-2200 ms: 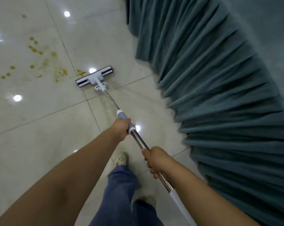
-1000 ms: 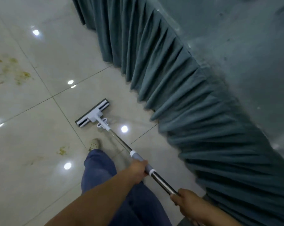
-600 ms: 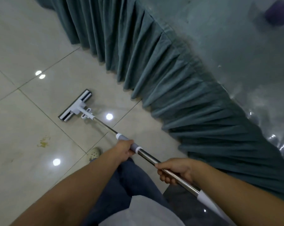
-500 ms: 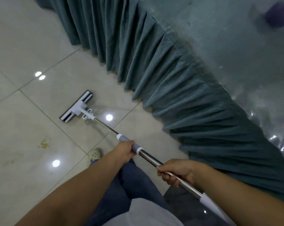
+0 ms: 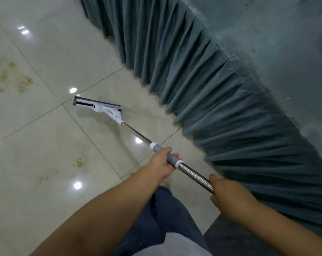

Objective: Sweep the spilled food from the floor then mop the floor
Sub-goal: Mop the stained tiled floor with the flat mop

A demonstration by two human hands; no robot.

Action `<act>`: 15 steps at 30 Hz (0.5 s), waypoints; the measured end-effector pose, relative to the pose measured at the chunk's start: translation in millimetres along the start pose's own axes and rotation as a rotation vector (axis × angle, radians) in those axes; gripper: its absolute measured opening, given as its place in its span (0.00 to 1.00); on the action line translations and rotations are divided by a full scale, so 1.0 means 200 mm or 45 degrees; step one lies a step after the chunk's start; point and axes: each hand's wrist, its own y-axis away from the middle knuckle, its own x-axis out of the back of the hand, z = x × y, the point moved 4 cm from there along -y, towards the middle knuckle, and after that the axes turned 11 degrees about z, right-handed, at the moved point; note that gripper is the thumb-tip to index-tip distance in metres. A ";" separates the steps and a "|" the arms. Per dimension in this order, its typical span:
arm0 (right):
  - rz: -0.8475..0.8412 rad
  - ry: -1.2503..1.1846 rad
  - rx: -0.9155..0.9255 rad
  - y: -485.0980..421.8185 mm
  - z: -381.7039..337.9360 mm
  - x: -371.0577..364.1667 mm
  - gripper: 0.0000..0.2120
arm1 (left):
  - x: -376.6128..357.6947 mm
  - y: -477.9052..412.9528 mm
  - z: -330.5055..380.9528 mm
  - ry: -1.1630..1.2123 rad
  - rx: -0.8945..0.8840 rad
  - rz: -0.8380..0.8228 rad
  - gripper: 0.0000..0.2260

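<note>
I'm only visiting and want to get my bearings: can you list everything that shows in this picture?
Mop: one, white head with a dark strip, steel pole, grey grip; head down by a tile joint, left of the skirt.
Floor: cream glossy tiles with light reflections; fills the left side.
Food stains: at least two, yellow-brown; a big patch at upper left, a small spot left of the pole.
Table skirt: one, teal-grey, pleated; hangs to the floor on the right.
Tabletop: one, teal-grey; upper right.
Trousers: blue; bottom centre.
Left hand: grips the grey grip.
Right hand: grips the steel pole, nearer the person.
</note>
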 end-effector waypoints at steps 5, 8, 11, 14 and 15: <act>-0.449 -0.959 -0.218 -0.10 -0.04 0.02 0.06 | 0.07 -0.08 0.10 0.005 0.058 0.111 0.07; -0.422 -0.935 -0.270 -0.12 -0.07 -0.06 0.05 | 0.11 -0.15 0.07 0.032 0.099 0.167 0.09; -0.244 -0.655 -0.201 -0.10 -0.08 -0.18 0.06 | 0.17 -0.22 -0.04 0.119 0.175 0.220 0.11; -0.151 -0.555 -0.151 -0.02 -0.01 -0.29 0.08 | 0.19 -0.24 -0.20 0.156 0.259 0.221 0.11; -0.154 -0.567 -0.158 0.01 0.02 -0.32 0.08 | 0.19 -0.25 -0.26 0.153 0.276 0.227 0.10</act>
